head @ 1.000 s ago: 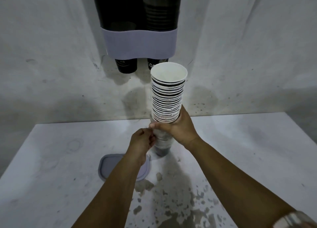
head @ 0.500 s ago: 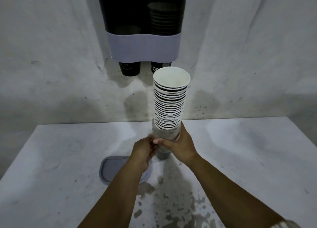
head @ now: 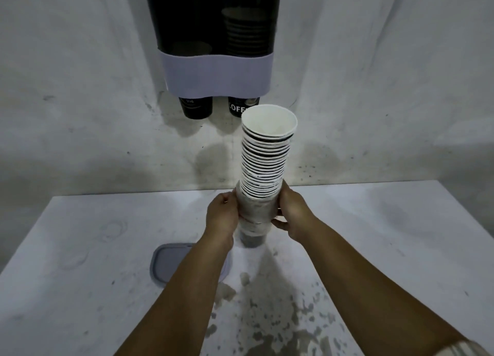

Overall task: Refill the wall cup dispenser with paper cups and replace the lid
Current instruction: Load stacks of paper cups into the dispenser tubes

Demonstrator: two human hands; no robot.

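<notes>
A tall stack of paper cups (head: 263,168) stands upright between both hands above the white bench (head: 80,248), its lower part wrapped in a clear sleeve. The left hand (head: 223,218) curls around the sleeve's left side; the right hand (head: 292,216) grips its right side, thumb in front. The open top cup sits just below the wall dispenser (head: 216,72). A grey lid (head: 171,262) lies on the bench under the left forearm.

Single head view, angled forward-down, close over table (head: 80,248), facing wall-mounted dispenser (head: 216,72), top apparently cropped.
</notes>
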